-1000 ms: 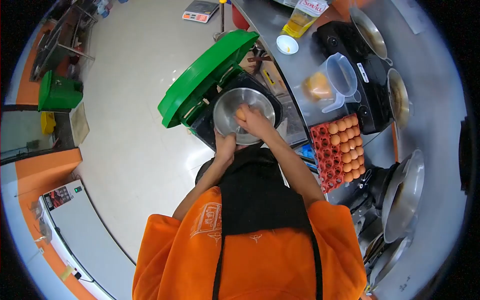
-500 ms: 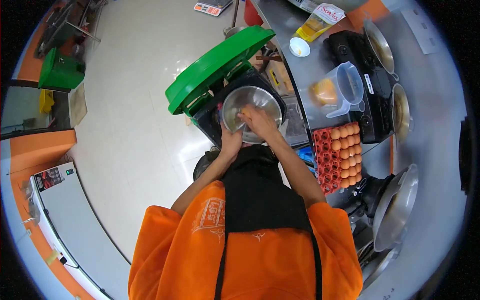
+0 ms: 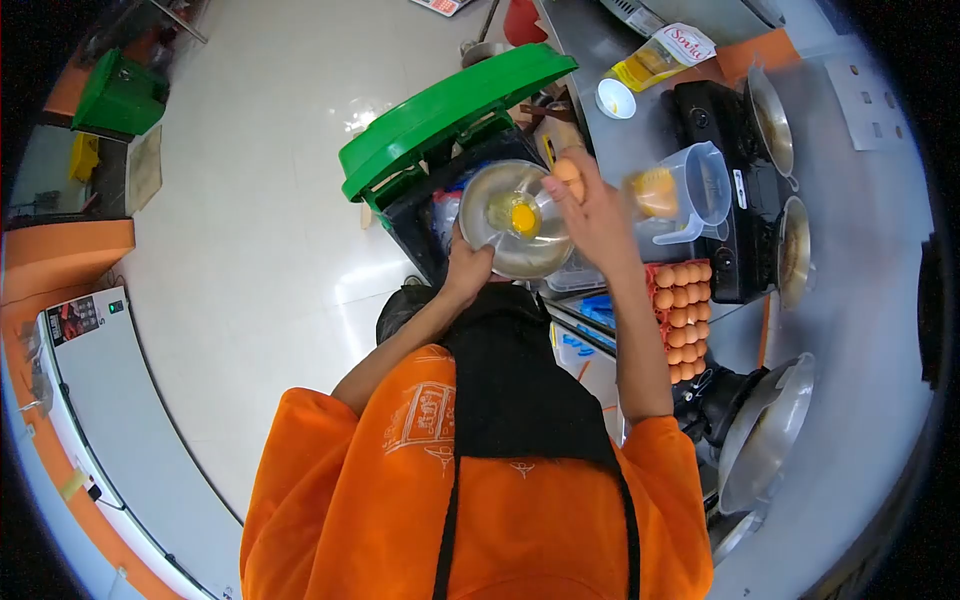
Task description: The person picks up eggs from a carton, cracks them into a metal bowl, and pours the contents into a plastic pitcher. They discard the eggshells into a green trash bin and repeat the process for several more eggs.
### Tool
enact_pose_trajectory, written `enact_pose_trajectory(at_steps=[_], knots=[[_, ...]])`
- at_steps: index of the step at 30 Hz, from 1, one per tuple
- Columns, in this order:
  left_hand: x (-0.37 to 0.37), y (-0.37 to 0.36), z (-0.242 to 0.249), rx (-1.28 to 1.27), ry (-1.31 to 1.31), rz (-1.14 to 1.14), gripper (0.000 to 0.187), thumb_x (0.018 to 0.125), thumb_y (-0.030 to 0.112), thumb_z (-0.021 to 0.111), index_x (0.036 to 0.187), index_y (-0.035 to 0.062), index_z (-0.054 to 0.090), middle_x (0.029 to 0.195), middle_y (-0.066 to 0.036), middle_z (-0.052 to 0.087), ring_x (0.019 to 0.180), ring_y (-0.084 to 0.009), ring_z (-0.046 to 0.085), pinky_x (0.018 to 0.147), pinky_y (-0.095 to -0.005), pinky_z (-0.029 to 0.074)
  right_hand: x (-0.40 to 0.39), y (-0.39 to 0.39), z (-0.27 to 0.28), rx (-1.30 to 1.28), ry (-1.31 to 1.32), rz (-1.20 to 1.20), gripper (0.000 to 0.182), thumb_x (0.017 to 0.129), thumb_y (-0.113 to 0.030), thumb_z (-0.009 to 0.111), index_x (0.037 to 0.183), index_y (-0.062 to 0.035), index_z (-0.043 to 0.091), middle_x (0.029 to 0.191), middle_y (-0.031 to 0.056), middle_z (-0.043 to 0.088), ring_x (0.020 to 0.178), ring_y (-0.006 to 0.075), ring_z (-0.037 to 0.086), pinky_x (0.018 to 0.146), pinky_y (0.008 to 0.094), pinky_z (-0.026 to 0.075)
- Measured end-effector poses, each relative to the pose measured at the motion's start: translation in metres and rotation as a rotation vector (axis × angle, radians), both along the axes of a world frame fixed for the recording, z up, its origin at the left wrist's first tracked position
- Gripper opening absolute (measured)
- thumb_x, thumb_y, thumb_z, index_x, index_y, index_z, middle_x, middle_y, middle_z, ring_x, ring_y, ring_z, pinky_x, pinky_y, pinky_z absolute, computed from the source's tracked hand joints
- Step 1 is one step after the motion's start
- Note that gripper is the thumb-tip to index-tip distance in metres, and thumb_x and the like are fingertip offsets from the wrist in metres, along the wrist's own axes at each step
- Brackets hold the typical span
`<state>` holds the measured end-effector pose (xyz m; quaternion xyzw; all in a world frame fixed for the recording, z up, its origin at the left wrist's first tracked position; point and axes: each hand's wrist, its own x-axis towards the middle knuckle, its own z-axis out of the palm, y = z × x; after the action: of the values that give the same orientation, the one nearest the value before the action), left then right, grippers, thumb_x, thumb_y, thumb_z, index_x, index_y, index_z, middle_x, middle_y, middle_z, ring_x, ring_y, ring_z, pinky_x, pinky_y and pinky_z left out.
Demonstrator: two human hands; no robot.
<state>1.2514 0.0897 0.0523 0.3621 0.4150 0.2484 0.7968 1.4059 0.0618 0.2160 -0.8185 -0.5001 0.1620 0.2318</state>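
My left hand [image 3: 469, 270] grips the near-left rim of a steel mixing bowl [image 3: 540, 258], thumb over the edge. Inside the bowl lies a raw egg with a whole round yolk [image 3: 524, 219] and clear white around it. To the right, my right hand [image 3: 602, 222] is raised above the bowl's right rim, its fingers closed on a brown eggshell [image 3: 568, 178]. How far the shell is split cannot be made out. Under the bowl is a black bin [image 3: 408, 222] with its green lid [image 3: 450, 115] tipped up.
On the steel counter to my right are a red egg tray with brown eggs [image 3: 685, 318], a clear measuring jug [image 3: 700, 190] holding something yellow, a small white bowl [image 3: 615, 99], and an oil pouch [image 3: 665, 58]. Beyond stand a black stove [image 3: 715, 130] and several pans.
My right hand has come up out of the bowl and moved right with the shell. A yolk now shows in the bowl. The bowl has shifted slightly right, still in my left hand.
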Motion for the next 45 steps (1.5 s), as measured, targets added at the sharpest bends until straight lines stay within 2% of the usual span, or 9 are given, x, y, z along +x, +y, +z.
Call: enact_pose_trajectory(at_steps=[7, 10, 13, 19, 25, 31, 36, 40, 45], knots=[[0.001, 0.008, 0.0, 0.009, 0.007, 0.003, 0.074, 0.078, -0.007, 0.044, 0.142, 0.011, 0.013, 0.127, -0.022, 0.044, 0.104, -0.0397, 0.059, 0.067, -0.0475, 0.06, -0.005, -0.001, -0.039, 0.199, 0.108, -0.103, 0.038, 0.091, -0.04, 0.056, 0.116, -0.0115, 0.053, 0.095, 0.0234, 0.065, 0.09, 0.0443, 0.061, 0.074, 0.0489, 0.049], [-0.001, 0.013, -0.029, 0.266, 0.072, 0.071, 0.069, 0.077, -0.007, 0.045, 0.14, 0.0067, 0.019, 0.124, -0.02, 0.048, 0.107, -0.0354, 0.057, 0.08, -0.044, 0.056, 0.009, -0.007, -0.123, 0.095, 0.012, -0.144, 0.038, 0.093, -0.039, 0.055, 0.113, -0.0063, 0.052, 0.081, 0.0166, 0.063, 0.073, 0.0299, 0.066, 0.063, 0.0349, 0.05], [-0.011, 0.025, -0.02, 0.222, 0.155, 0.162, 0.059, 0.075, -0.007, 0.046, 0.131, 0.0013, 0.032, 0.122, -0.018, 0.05, 0.112, -0.0299, 0.054, 0.098, -0.0383, 0.042, 0.035, -0.017, -0.131, 0.43, 0.498, -0.61, 0.041, 0.092, -0.045, 0.055, 0.109, -0.0072, 0.053, 0.075, 0.0116, 0.06, 0.06, 0.02, 0.064, 0.051, 0.0264, 0.047], [-0.018, 0.051, 0.004, 0.056, 0.077, 0.037, 0.064, 0.081, -0.005, 0.043, 0.138, 0.0101, 0.02, 0.128, -0.021, 0.043, 0.102, -0.0355, 0.06, 0.059, -0.0392, 0.062, 0.027, -0.041, -0.273, 0.111, 0.872, -0.884, 0.067, 0.088, -0.051, 0.056, 0.13, -0.0025, 0.041, 0.098, 0.0176, 0.063, 0.078, 0.0259, 0.064, 0.059, 0.0359, 0.051], [0.039, 0.068, 0.016, 0.372, 0.038, -0.195, 0.066, 0.078, -0.008, 0.044, 0.139, 0.0083, 0.023, 0.127, -0.018, 0.045, 0.104, -0.0289, 0.057, 0.064, -0.0359, 0.061, 0.034, -0.127, -0.174, -0.221, 0.613, -0.522, 0.065, 0.085, -0.047, 0.059, 0.131, -0.0027, 0.047, 0.102, 0.0265, 0.064, 0.094, 0.0329, 0.065, 0.081, 0.0415, 0.051], [0.151, 0.064, 0.13, 0.402, -0.092, -0.295, 0.061, 0.08, -0.004, 0.043, 0.138, 0.0066, 0.026, 0.125, -0.018, 0.047, 0.103, -0.0311, 0.059, 0.064, -0.0408, 0.061, 0.082, -0.225, -0.123, -0.226, -0.243, -1.104, 0.056, 0.086, -0.042, 0.057, 0.125, -0.0038, 0.047, 0.087, 0.0222, 0.064, 0.092, 0.041, 0.062, 0.079, 0.0486, 0.05], [0.247, 0.078, 0.144, 1.158, -0.117, -0.4, 0.072, 0.076, -0.003, 0.046, 0.143, 0.0065, 0.02, 0.133, -0.025, 0.043, 0.112, -0.0365, 0.055, 0.089, -0.0436, 0.05, 0.102, -0.243, -0.13, -0.23, -0.071, -0.991, 0.056, 0.086, -0.041, 0.06, 0.128, -0.007, 0.046, 0.102, 0.026, 0.063, 0.096, 0.0415, 0.06, 0.081, 0.0496, 0.049], [0.287, 0.065, 0.163, 1.289, -0.138, -0.554, 0.073, 0.075, -0.002, 0.047, 0.144, 0.0075, 0.022, 0.135, -0.029, 0.04, 0.119, -0.0418, 0.048, 0.099, -0.0428, 0.04, 0.108, -0.251, -0.136, -0.062, -0.037, -0.978, 0.047, 0.081, -0.028, 0.067, 0.115, -0.0014, 0.049, 0.098, 0.0284, 0.061, 0.095, 0.0429, 0.059, 0.079, 0.0471, 0.048], [0.316, 0.052, 0.157, 1.688, -0.173, -0.505, 0.076, 0.074, -0.002, 0.047, 0.145, 0.014, 0.023, 0.139, -0.03, 0.033, 0.121, -0.0439, 0.043, 0.098, -0.0467, 0.041, 0.104, -0.26, -0.161, 0.593, 0.201, -1.159, 0.033, 0.084, -0.01, 0.058, 0.114, -0.004, 0.046, 0.108, 0.0176, 0.056, 0.094, 0.0333, 0.061, 0.079, 0.0389, 0.051]])
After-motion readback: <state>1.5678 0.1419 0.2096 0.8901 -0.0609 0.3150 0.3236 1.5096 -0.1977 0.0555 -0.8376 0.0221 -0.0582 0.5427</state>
